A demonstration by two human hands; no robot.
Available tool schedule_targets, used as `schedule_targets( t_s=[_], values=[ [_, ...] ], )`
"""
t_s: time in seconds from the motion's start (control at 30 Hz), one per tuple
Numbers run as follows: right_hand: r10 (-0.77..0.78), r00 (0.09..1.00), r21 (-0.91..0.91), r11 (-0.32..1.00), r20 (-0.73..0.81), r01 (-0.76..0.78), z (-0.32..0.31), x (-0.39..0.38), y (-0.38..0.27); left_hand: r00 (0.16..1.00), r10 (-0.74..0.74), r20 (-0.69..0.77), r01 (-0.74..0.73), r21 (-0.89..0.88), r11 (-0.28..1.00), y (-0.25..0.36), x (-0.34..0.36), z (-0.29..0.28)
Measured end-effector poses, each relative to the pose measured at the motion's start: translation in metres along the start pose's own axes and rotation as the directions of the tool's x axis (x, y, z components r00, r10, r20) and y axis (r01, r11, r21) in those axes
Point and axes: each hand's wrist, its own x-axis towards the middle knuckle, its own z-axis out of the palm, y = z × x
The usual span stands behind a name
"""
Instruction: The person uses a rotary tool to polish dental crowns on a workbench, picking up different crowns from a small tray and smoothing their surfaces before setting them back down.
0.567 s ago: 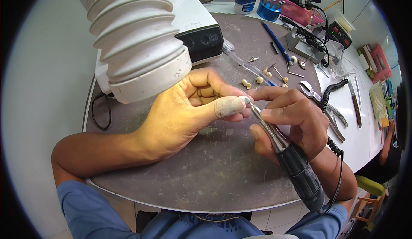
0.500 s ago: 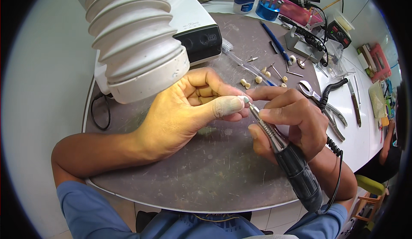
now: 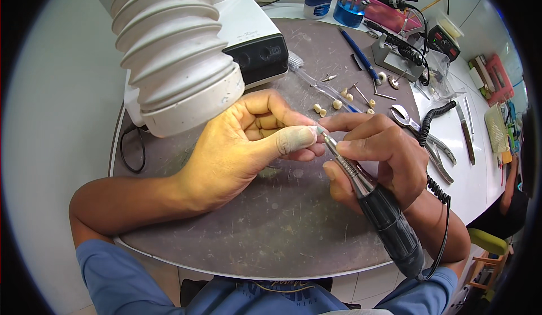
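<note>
With the fingers of my left hand [image 3: 243, 148] I am pinching a small whitish piece [image 3: 316, 127] between thumb and forefinger; it is mostly hidden, above the bench [image 3: 276, 224]. The fingers of my right hand [image 3: 389, 151] are closed around a black rotary handpiece [image 3: 389, 219], which is tilted, with its thin tip just at this piece; whether they touch, I cannot tell. A white corrugated hose [image 3: 169, 49] hangs near my left hand. Beyond my fingers lie several tooth-shaped pieces [image 3: 337, 105], and the pliers [image 3: 415, 126] rest to the right.
</note>
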Motion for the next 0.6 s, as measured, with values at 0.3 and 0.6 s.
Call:
schedule_targets(
  t_s=[0.3, 0.6],
  values=[
    [-0.007, 0.993, 0.007, 1.000, 0.121, 0.006, -0.0066, -0.0012, 0.0000, 1.000, -0.004, -0.007, 0.004, 0.001, 1.000, 0.0019, -0.0010, 0.0000],
    [-0.072, 0.987, 0.028, 0.997, 0.146, 0.069, -0.0063, 0.0011, 0.0026, 1.000, -0.008, -0.002, 0.008, 0.032, 0.999, 0.0027, -0.0006, -0.0002]
  ],
)
